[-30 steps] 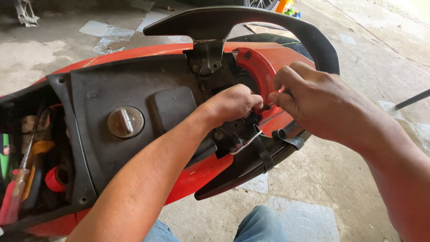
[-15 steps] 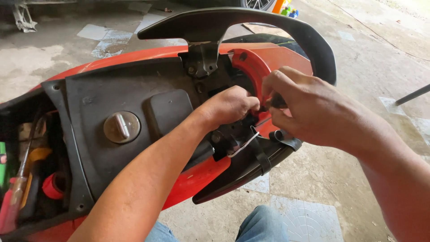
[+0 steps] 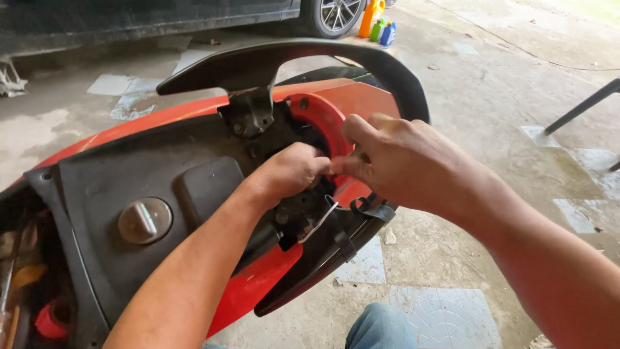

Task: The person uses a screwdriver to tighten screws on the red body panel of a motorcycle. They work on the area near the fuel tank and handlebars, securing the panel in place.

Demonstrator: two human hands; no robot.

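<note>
- Two bare hands are meeting at the centre of the frame, over the rear end of a red scooter body (image 3: 194, 113) whose seat has been taken off.
- The left hand (image 3: 290, 173) is curling into a loose fist, knuckles up, with its fingertips tucking into the dark recess (image 3: 303, 139) inside the red ring-shaped panel (image 3: 323, 116); what it is gripping there, if anything, cannot be told.
- The right hand (image 3: 400, 161) is coming in from the right of the frame, thumb and forefinger pinching together just beside the left hand's knuckles; the small part between them is hidden.
- A thin silvery metal clip (image 3: 320, 221) is hanging just below both hands, next to a black strap loop (image 3: 369, 207).
- The black grab rail (image 3: 290, 55) is arching across the upper centre of the frame, above and behind the hands.
- A round grey filler cap (image 3: 144, 220) is sitting in the black inner tray (image 3: 103, 181) at the left of the frame, well apart from the hands.
- Hand tools are lying in the open compartment (image 3: 29, 284) at the lower left edge.
- Coloured bottles (image 3: 378, 22) are standing on the concrete floor (image 3: 504, 97) at the top of the frame, near a car wheel (image 3: 336, 13).
- A blue-clad knee (image 3: 381, 326) is showing at the bottom centre.
</note>
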